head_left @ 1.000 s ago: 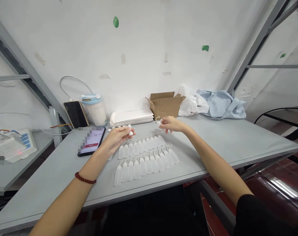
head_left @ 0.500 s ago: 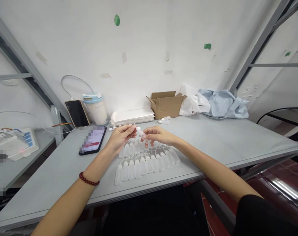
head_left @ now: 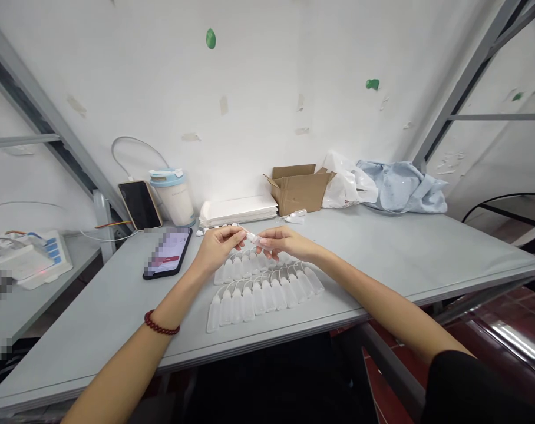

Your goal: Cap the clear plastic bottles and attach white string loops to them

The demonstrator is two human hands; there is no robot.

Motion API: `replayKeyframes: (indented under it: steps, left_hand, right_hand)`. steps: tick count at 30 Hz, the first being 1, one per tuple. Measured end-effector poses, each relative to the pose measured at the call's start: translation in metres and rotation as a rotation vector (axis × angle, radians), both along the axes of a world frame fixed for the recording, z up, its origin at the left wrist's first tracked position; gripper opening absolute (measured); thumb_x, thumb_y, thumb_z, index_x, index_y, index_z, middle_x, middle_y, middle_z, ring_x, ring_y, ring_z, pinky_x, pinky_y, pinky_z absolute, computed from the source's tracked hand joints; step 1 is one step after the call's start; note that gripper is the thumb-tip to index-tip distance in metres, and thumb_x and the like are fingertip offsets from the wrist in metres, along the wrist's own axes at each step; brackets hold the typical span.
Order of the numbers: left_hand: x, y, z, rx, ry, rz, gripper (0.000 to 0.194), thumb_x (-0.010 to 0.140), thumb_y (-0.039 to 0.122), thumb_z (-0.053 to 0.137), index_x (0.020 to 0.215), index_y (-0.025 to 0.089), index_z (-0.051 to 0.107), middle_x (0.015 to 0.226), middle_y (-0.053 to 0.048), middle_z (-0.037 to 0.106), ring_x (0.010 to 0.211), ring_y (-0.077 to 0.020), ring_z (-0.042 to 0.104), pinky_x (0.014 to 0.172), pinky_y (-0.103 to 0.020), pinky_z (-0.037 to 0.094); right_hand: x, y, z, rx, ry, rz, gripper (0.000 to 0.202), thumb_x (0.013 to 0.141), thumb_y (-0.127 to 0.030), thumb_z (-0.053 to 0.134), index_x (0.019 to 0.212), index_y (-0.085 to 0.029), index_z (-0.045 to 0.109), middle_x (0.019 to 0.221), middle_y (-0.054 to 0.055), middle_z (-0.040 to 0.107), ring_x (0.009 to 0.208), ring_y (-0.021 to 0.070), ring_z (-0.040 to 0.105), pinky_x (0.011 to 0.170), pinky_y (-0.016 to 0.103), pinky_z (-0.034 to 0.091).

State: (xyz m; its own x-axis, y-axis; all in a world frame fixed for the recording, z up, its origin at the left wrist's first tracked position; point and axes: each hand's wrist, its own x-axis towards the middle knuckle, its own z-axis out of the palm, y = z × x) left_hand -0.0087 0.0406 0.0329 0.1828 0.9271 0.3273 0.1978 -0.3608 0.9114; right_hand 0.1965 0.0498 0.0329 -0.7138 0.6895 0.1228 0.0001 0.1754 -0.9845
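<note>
- From the head camera I watched both bare hands meet above the middle of the worktop (head_left: pixel 404 253), fingertips close together.
- My right hand (head_left: pixel 283 242) gripped a small bottle (head_left: pixel 255 238) between thumb and fingers, its top tilted toward the left.
- My left hand (head_left: pixel 217 247) was pinched closed at the white top of that same bottle; the fingers hid exactly how it sat there.
- Below the hands I saw a front row of bottles (head_left: pixel 264 297), translucent, lying side by side with thin curved tubes at their tops.
- Just behind it lay a back row of bottles (head_left: pixel 238 266), partly covered by the hands.
- Clear plastic pieces (head_left: pixel 295 217) lay in front of an open cardboard box (head_left: pixel 300 195), too small for me to count surely.
- To the box's left I had a low white stack (head_left: pixel 238 210); to its right, a plastic bag (head_left: pixel 344 185) and a light blue cloth (head_left: pixel 402 187).
- Near the left hand lay a phone (head_left: pixel 168 253), with a lidded cup (head_left: pixel 174 201) behind it.
</note>
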Motion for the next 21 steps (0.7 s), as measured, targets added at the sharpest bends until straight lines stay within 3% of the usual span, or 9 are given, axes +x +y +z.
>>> replayKeyframes:
  steps: [14, 21]
  left_hand:
    - [0.0037, -0.0046, 0.0044, -0.118, 0.025, -0.109, 0.028, 0.07, 0.04, 0.069, 0.08, 0.015, 0.07, 0.077, -0.003, 0.065, 0.063, -0.0123, 0.055, 0.061, -0.025, 0.048]
    - [-0.0004, -0.0057, 0.0076, -0.101, 0.049, -0.141, 0.025, 0.071, 0.038, 0.069, 0.084, 0.016, 0.07, 0.084, -0.004, 0.066, 0.068, -0.0126, 0.056, 0.067, -0.027, 0.047]
  right_hand:
    - [-0.0048, -0.0011, -0.0024, -0.11, 0.076, -0.084, 0.023, 0.084, -0.033, 0.056, 0.1, -0.017, 0.05, 0.072, 0.001, 0.063, 0.048, 0.0067, 0.043, 0.045, 0.021, 0.034]
    - [-0.0007, 0.0, -0.0041, -0.251, 0.173, 0.0, 0.025, 0.084, -0.032, 0.057, 0.103, -0.02, 0.046, 0.073, 0.002, 0.062, 0.048, 0.007, 0.042, 0.048, 0.023, 0.032]
